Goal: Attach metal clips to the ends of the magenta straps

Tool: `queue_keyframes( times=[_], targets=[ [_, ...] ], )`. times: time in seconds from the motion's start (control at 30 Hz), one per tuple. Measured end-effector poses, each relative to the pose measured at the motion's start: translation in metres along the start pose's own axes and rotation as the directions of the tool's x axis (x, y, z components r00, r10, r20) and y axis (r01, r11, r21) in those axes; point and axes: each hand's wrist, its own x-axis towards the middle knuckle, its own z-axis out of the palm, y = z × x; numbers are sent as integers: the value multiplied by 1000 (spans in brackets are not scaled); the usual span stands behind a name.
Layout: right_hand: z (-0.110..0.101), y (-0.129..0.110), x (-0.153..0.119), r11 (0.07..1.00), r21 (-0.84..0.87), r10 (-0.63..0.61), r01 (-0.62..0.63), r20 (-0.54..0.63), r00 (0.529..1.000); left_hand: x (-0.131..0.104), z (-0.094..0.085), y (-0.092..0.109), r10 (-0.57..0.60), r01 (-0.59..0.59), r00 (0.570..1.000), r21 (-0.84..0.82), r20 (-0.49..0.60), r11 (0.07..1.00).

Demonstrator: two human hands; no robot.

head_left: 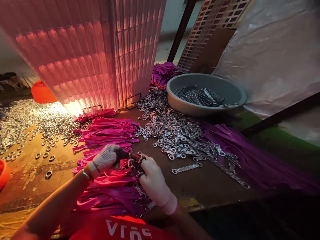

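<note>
My left hand (106,159), in a dotted glove with dark fingertips, is closed just above the pink straps. Its fingertips meet those of my right hand (151,175), also gloved and closed, with dark bands round the fingers. Between them is a small metal ring piece (130,162), partly hidden by the fingers. Pink straps (112,131) lie in stacked rows under and behind my hands. To the right spreads a pile of silver ring-ended metal links (175,133); a single link (186,168) lies apart from it on the brown table (212,186).
A grey basin (207,108) holding metal links stands at the back right. Loose metal rings (55,125) cover the left. Ribbed translucent panels (95,50) rise behind the straps. Purple straps (230,143) lie at right, an orange container (3,174) at the left edge.
</note>
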Motion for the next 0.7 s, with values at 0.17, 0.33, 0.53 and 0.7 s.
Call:
queue_keyframes(
  times=[0.17,0.33,0.53,0.7],
  targets=[
    [-3,-36,8,946,-315,-38,81,140,989,-49,3,-2,-7,23,999,-393,43,919],
    [4,-47,1,830,-493,-182,261,203,962,-58,12,-2,92,-91,994,16,-61,996],
    [8,-43,-8,814,-541,-84,209,245,966,-54,15,-18,271,-278,960,280,65,919],
    [-5,-52,-3,880,-456,64,134,393,917,-59,20,-31,101,-106,992,-65,-74,992]
  ],
)
